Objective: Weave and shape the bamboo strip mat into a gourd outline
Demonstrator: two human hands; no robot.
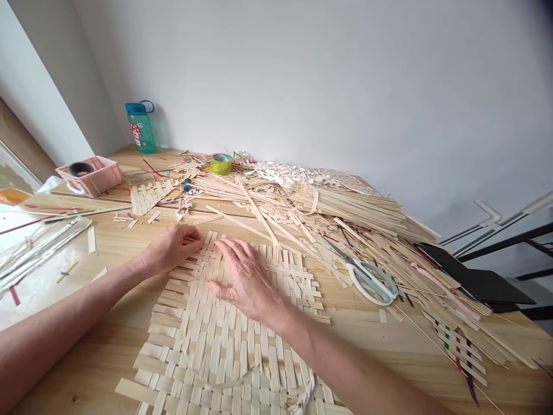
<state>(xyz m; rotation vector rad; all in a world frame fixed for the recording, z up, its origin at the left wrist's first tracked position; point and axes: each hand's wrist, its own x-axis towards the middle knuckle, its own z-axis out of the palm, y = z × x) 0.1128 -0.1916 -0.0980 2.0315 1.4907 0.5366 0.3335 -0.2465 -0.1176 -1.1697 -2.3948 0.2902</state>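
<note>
A flat mat woven from pale bamboo strips (224,340) lies on the wooden table (86,357) in front of me. My left hand (170,246) rests at the mat's far left corner, its fingers curled and pinching a strip end there. My right hand (246,279) lies flat on the mat's upper middle with its fingers stretched out, pressing the weave down. The two hands are a short span apart.
Behind the mat lies a big heap of loose bamboo strips (328,210), with white-handled scissors (371,280) to the right. A yellow-green tape roll (222,163), a teal water bottle (141,127), a pink basket (90,174) and a smaller woven piece (149,196) are further back. A black sheet (475,276) lies at far right.
</note>
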